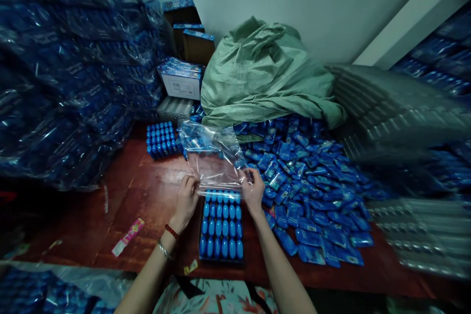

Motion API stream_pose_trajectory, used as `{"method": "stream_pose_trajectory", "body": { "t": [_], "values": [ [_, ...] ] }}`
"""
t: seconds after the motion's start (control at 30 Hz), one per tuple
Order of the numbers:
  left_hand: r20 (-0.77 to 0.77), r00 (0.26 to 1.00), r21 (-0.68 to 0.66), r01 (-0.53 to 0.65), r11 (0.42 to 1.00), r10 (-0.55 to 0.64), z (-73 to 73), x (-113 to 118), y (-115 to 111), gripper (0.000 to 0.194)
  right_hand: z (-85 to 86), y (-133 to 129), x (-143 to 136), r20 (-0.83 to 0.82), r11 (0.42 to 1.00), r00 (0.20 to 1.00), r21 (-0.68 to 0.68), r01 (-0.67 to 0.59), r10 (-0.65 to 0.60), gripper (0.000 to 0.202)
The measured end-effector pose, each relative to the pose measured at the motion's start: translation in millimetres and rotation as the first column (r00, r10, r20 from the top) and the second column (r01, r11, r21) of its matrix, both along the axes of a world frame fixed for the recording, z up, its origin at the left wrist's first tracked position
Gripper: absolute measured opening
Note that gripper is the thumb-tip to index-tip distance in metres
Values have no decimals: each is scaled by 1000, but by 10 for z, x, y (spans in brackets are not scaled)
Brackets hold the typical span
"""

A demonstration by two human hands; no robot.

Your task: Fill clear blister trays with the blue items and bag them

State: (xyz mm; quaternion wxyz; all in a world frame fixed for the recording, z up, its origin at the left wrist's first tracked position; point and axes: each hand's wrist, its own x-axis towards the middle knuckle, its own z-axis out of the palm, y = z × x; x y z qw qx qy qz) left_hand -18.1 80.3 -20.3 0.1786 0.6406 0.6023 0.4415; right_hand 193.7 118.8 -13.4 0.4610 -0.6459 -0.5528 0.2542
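Note:
A clear plastic bag [215, 162] is stretched between my two hands, over the far end of a tray of blue oval-topped pieces [221, 228]. My left hand [187, 198] pinches the bag's near left corner, with a beaded bracelet and a metal bangle on that wrist. On the other side, my right hand [253, 189] has its fingers closed on the near right corner. The bag's near edge covers the tray's farthest row. Farther back on the left stands another block of blue pieces [161, 138].
Many blue packets [316, 206] lie heaped on the right of the red table [147, 196], beneath a green cloth sack [265, 73]. Wrapped blue stacks [66, 68] rise at left. Clear plastic trays [423, 235] sit at right. A pink strip [128, 237] lies front left.

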Motion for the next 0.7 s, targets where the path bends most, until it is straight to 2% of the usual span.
{"method": "stream_pose_trajectory", "body": {
  "t": [0.1,0.2,0.33,0.47,0.7],
  "values": [
    [80,992,-47,-93,995,97,-103,8,-20,9,-30,-51,48,95,998,994,-45,-53,57,34],
    [85,985,-156,-133,979,148,-216,17,15,22,-115,-112,54,119,983,983,-139,-124,141,37],
    [49,999,-270,3,963,10,-292,39,53,30,-208,-194,27,102,968,976,-183,-174,194,37],
    [60,995,-323,98,941,-83,-303,80,-38,31,-223,-279,36,73,938,956,-231,-260,283,36],
    [99,993,-439,101,893,-63,-289,-7,-425,31,-208,-720,6,12,913,953,-293,-286,302,31]
  ]
}}
